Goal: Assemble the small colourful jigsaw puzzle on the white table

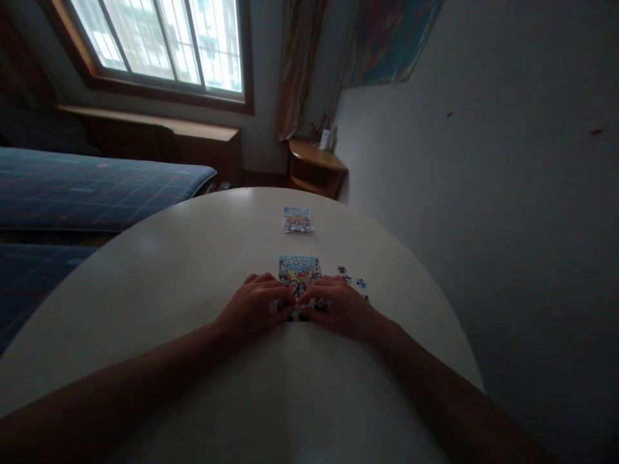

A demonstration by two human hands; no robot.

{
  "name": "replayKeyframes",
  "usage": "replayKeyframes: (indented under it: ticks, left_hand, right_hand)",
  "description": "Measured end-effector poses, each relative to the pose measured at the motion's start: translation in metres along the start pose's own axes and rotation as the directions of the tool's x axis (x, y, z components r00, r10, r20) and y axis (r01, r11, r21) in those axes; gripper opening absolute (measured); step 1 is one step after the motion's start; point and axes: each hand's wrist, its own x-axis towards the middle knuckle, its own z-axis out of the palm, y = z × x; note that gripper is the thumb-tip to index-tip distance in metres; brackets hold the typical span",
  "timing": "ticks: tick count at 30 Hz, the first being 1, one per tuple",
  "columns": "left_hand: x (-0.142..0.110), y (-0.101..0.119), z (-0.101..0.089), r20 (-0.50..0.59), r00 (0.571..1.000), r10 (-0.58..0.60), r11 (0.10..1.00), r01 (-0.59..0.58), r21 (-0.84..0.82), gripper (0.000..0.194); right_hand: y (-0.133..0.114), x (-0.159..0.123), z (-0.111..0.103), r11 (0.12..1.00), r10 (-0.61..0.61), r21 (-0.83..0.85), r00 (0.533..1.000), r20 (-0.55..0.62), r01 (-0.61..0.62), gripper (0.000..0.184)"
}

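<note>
A colourful jigsaw puzzle (298,267) lies flat on the round white table (232,238), with lettering along its top edge. My left hand (264,298) is closed at the puzzle's left side, fingers bent over its lower part. From the right, my right hand (341,306) is closed over the lower right part, thumb and fingertips drawn together. The fingertips of both hands nearly meet over the puzzle, hiding much of its lower half. Any single piece between them is too dark to make out. Several loose puzzle pieces (362,283) lie just beyond my right hand.
A small printed picture packet (297,220) lies farther back on the table. Beyond the table's left edge is a bed with a blue plaid mattress (106,187). A wooden corner shelf (316,156) stands behind; a white wall (411,174) runs along the right.
</note>
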Motion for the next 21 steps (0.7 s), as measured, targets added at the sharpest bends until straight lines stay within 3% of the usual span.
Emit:
replayKeyframes:
  ticks: [5, 12, 21]
  left_hand:
    - [-0.0002, 0.0003, -0.0019, 0.006, 1.000, -0.016, 1.000, 0.016, 0.012, 0.006]
    - [-0.0005, -0.0046, -0.0009, -0.068, 0.995, -0.079, 0.997, 0.079, 0.004, 0.008]
    - [-0.0019, -0.0072, -0.0027, -0.034, 0.999, 0.005, 0.996, -0.008, -0.089, 0.025]
  right_hand:
    - [0.0002, 0.0001, 0.0006, 1.000, -0.025, 0.018, 1.000, 0.004, 0.025, 0.012]
    - [0.0055, -0.0022, 0.0045, 0.995, -0.065, -0.071, 0.997, 0.029, 0.067, 0.012]
    - [0.0038, -0.0046, 0.0044, 0.981, -0.119, -0.150, 0.992, 0.052, 0.125, 0.016]
